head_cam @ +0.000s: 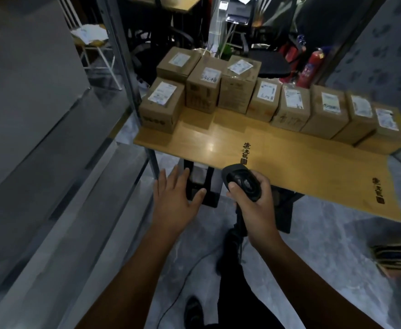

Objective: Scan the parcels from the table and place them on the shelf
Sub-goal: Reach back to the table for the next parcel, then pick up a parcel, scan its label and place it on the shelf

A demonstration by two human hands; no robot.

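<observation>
Several brown cardboard parcels (292, 108) with white labels stand in a row along the far edge of a wooden table (301, 167); one more parcel (162, 105) sits at the table's left end. My right hand (254, 200) grips a black barcode scanner (242, 180) over the table's near edge, its cable hanging toward the floor. My left hand (175, 198) hovers empty with fingers spread, left of the scanner and below the table's near left corner. A grey metal shelf (59, 186) runs along the left.
The shelf's upright post (133, 86) stands against the table's left end. Red fire extinguishers (311, 67) and black chairs stand behind the table. A white stool with papers (92, 36) is at the back left. The black table base (204, 188) is under my hands.
</observation>
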